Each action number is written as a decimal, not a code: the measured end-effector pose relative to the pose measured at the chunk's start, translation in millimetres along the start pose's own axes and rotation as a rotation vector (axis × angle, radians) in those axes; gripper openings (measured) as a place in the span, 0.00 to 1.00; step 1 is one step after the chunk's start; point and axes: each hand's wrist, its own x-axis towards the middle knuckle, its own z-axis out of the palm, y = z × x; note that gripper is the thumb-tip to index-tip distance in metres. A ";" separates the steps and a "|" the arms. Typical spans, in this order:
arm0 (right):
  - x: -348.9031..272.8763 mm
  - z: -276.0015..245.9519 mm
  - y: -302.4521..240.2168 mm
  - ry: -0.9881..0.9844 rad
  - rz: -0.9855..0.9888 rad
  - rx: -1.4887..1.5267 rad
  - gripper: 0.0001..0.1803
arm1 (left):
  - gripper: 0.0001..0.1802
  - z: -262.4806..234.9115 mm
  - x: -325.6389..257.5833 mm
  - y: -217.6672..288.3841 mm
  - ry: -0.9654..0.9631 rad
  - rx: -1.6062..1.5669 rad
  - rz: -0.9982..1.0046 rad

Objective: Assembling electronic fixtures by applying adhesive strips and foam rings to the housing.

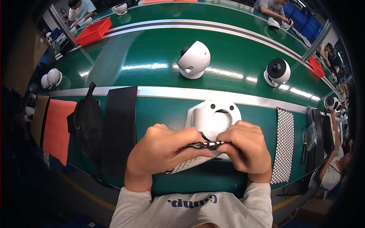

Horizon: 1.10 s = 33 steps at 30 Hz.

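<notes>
Left hand (163,150): one side of the dotted sheet (205,145) is pinched between thumb and fingers.
Right hand (245,148): the other side is pinched likewise; the dotted edge is held between both sets of fingertips.
White housing (203,121): seen just beyond the fingers.
White device (198,59): placed farther off.

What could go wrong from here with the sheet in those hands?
The dotted sheet, pinched and bent between the left hand and right hand, might crease or tear. The white housing sits just beyond the hands, so a slip could knock it.
</notes>
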 end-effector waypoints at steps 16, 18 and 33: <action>13.7 26.5 -20.2 0.211 -0.017 -0.132 0.15 | 0.15 -18.5 -13.1 -8.2 -0.042 0.028 -0.111; 16.6 29.4 -17.4 0.201 -0.014 -0.019 0.14 | 0.16 -21.1 -13.4 -8.8 -0.049 0.029 -0.125; 34.8 34.4 19.9 -0.184 0.393 0.264 0.11 | 0.12 -57.9 -28.7 -40.9 -0.464 0.142 0.007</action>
